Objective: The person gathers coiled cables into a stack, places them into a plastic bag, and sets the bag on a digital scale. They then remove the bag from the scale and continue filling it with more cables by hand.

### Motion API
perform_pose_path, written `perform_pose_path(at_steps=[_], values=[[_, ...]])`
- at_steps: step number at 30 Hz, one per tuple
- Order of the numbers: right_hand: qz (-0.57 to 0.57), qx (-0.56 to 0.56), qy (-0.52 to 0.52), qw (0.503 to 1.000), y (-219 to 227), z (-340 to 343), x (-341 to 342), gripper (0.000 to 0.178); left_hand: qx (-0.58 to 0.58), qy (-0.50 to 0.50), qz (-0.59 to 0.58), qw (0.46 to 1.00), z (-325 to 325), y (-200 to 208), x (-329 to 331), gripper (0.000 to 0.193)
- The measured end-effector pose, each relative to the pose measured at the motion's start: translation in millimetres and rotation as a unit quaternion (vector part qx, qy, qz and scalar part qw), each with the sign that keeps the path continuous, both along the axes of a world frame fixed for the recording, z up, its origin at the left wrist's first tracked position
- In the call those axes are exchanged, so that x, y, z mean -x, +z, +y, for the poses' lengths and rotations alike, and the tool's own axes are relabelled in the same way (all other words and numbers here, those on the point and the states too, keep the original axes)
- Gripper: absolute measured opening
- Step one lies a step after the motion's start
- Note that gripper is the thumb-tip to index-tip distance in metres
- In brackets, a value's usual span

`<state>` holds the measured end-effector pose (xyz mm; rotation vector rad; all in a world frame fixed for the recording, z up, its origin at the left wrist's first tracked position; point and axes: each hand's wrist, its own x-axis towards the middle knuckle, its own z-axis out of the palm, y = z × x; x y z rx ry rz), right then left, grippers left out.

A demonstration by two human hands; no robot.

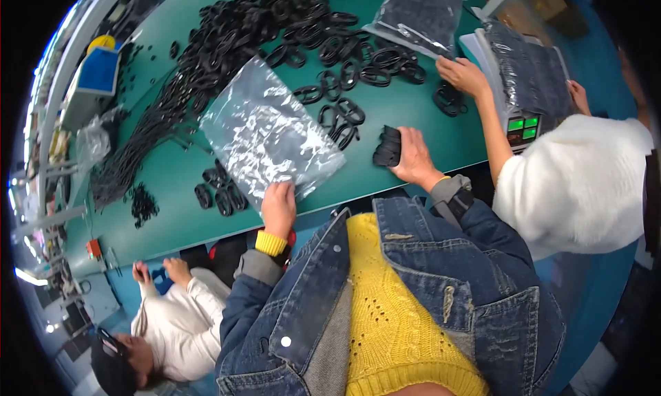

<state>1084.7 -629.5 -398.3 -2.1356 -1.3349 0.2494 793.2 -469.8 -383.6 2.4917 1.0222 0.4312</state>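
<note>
My left hand (279,209) is closed on the lower edge of a clear plastic bag (265,131), its fingers pressed together there. The bag lies flat on the green table and looks empty. To the right, my right hand (415,156) grips a small stack of black coiled cables (387,147) just above or on the table; I cannot tell which. Several loose cable coils (337,117) lie between the bag and this stack. A small group of similar coils (220,189) sits left of the bag, close to my left hand.
A large heap of black cable coils (275,17) covers the far part of the green table (165,220). Straight cables (138,152) trail at left. At right, a co-worker's hand (465,76) is near filled bags (416,17) and a scale (523,127). Another person (186,320) sits at lower left.
</note>
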Motion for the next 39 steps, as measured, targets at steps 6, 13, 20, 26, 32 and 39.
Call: perform_pose_path(at_steps=[6,13,20,26,32,39], values=[[0.295,-0.021,-0.026,0.955,34,-1,-11,0.074,-0.013,0.05,-0.124,0.991,2,27,-56,0.005],[0.693,-0.043,0.294,0.657,120,2,28,0.094,0.101,-0.023,-0.174,0.979,-43,35,-102,0.006],[0.625,-0.009,0.225,0.748,32,-4,11,0.084,0.182,0.057,-0.162,0.968,-59,25,-111,0.013],[0.135,0.153,0.081,0.976,41,-11,23,0.076,-0.065,-0.109,-0.169,0.977,-75,56,-128,0.015],[-0.014,-0.077,0.063,0.995,45,2,30,0.062,-0.056,-0.212,-0.128,0.967,-83,60,-131,0.014],[-0.052,-0.108,0.118,0.986,-4,41,36,0.068,0.056,-0.299,-0.189,0.934,-116,39,-148,0.015]])
